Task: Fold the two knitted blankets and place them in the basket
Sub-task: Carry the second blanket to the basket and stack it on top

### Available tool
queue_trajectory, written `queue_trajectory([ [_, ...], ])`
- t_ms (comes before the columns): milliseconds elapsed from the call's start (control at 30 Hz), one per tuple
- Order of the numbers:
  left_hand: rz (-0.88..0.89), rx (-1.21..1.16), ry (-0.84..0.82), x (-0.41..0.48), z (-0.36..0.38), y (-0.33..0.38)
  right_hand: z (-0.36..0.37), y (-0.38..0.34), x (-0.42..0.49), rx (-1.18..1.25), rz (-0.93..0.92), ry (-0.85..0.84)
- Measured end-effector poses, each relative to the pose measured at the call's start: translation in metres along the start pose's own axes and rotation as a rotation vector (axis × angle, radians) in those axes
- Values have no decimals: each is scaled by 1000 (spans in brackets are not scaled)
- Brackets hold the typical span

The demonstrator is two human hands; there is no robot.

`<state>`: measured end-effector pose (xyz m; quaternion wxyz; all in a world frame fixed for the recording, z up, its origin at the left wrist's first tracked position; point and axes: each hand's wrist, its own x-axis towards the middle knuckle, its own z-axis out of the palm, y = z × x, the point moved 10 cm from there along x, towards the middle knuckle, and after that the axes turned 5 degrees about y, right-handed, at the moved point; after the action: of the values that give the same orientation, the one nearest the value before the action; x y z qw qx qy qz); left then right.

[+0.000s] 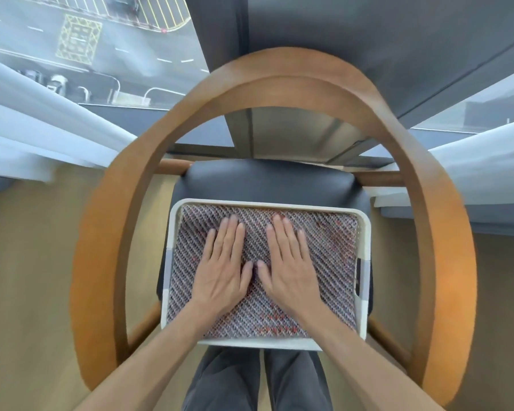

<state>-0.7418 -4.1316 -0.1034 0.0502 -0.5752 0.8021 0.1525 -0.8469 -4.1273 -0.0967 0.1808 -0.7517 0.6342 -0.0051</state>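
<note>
Knitted blanket [324,262] fills the white basket [364,232] on the chair [267,179] seat. Left hand [223,274] and right hand [290,271] lie flat, fingers spread, gripping nothing, pressing its centre, fingertips toward 12 o'clock.

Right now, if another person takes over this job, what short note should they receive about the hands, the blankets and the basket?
Left hand: open, palm flat on the knitted blanket, gripping nothing.
Right hand: the same, flat beside the left, thumbs almost touching.
The folded blanket fills the white basket, which sits on the dark seat of the wooden armchair.
Done: at least one blanket is folded and in the basket.
Not clear: only the top layer shows, so I cannot tell whether the second blanket lies under it. No other blanket is in view.
Left: probably check for the second blanket, then lift the hands away.
</note>
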Motion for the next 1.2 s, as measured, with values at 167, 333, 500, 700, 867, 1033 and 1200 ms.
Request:
queue_trajectory([
  [167, -28, 97, -102, 20, 23, 0, 32, 1, 25, -69, 7, -179],
  [333, -121, -51, 142, -4, -19, -25, -14, 52, -14, -67, 175, 96],
  [500, -216, -14, -61, -6, 13, -50, 19, 87, -26, -171, 173, -104],
  [700, -53, -31, -6, -25, -2, -34, 10, 55, -49, -91, 32, -38],
  [867, 128, 107, -118, -55, 33, -27, 44, 50, -72, -167, -90, -189],
  [1033, 43, 199, -196, -43, 48, -25, 61, 56, -63, -223, -71, -275],
  [1200, -16, 15, -68, -43, 17, 9, 32, 32, -58, -98, 20, -151],
])
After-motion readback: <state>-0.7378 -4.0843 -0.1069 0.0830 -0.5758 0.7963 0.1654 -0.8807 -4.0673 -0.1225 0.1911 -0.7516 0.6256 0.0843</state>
